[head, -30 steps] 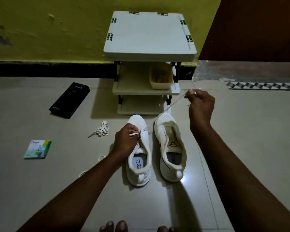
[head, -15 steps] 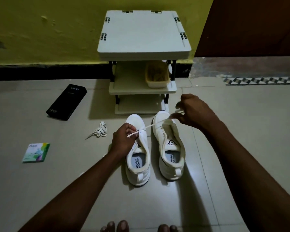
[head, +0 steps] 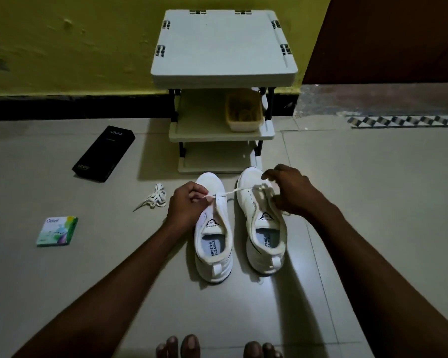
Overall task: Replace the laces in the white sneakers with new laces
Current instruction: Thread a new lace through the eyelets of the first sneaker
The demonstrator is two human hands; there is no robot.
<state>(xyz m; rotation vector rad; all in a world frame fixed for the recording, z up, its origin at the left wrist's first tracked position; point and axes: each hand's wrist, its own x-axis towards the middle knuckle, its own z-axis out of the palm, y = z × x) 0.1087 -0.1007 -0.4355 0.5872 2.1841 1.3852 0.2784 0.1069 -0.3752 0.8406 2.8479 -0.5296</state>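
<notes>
Two white sneakers stand side by side on the floor, toes away from me: the left sneaker [head: 212,244] and the right sneaker [head: 265,236]. A white lace [head: 230,192] stretches between my hands across both shoes. My left hand [head: 186,205] pinches one end of it over the left sneaker's eyelets. My right hand [head: 291,192] is curled over the right sneaker's upper, holding the other part of the lace. A bundled white lace [head: 154,198] lies on the floor to the left of the shoes.
A white three-tier rack [head: 223,47] stands against the yellow wall just beyond the shoes, with a tan basket [head: 243,109] on its middle shelf. A black phone box [head: 104,153] and a small green packet [head: 57,231] lie on the floor at left. My toes [head: 217,347] show at the bottom edge.
My right hand has come down from a raised position beside the rack to the right sneaker's upper, shortening the stretch of lace. My left hand has stayed at the left sneaker.
</notes>
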